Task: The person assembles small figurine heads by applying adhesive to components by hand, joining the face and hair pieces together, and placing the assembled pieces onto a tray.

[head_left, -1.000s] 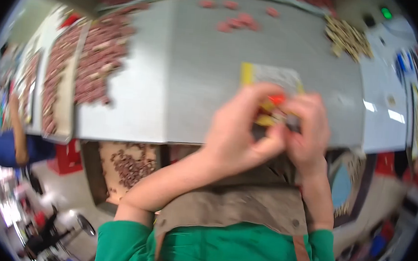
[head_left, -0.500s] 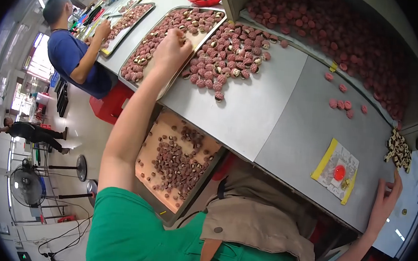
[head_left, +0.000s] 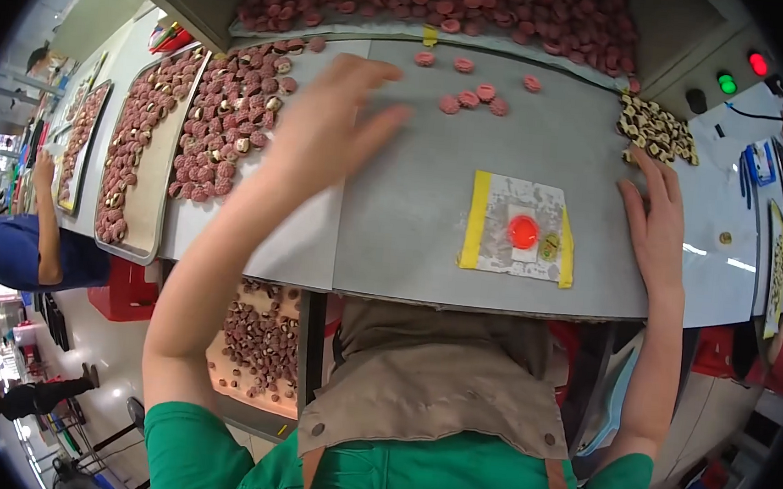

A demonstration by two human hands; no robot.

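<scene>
My left hand, blurred by motion, reaches over the grey tabletop with its fingers apart and nothing seen in them. Ahead of it lie several loose pink, round, bumpy cup-like pieces. My right hand rests at the right edge of the grey top, fingers stretched out, thumb apart. Its fingertips touch the near edge of a pile of small black-and-cream pieces. Left of my left arm, a heap of dusky pink bumpy pieces, some showing cream and dark parts, spreads over the table.
A metal tray of pink pieces stands at the left. Behind is a bin full of pink pieces. A taped sheet with a lit red button lies between my arms. Below left is an orange-lined drawer. A co-worker works further left.
My left hand has moved right, from over the tray to the grey top. My right hand's fingertips now meet the black-and-cream pile. The view has turned right.
</scene>
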